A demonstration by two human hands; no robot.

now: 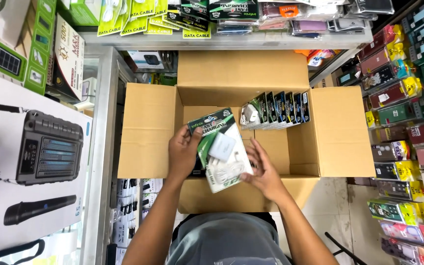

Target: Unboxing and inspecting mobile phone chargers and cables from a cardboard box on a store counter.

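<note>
A green and white charger pack (220, 147) is gripped at both edges, left hand (183, 152) and right hand (263, 172) wrapped around it, held just above the open cardboard box (339, 132). More packs (276, 110) are lined up inside the box, upright-ish.

Green-white charger pack (222, 149), tilted, above open cardboard box (231, 103)
</note>
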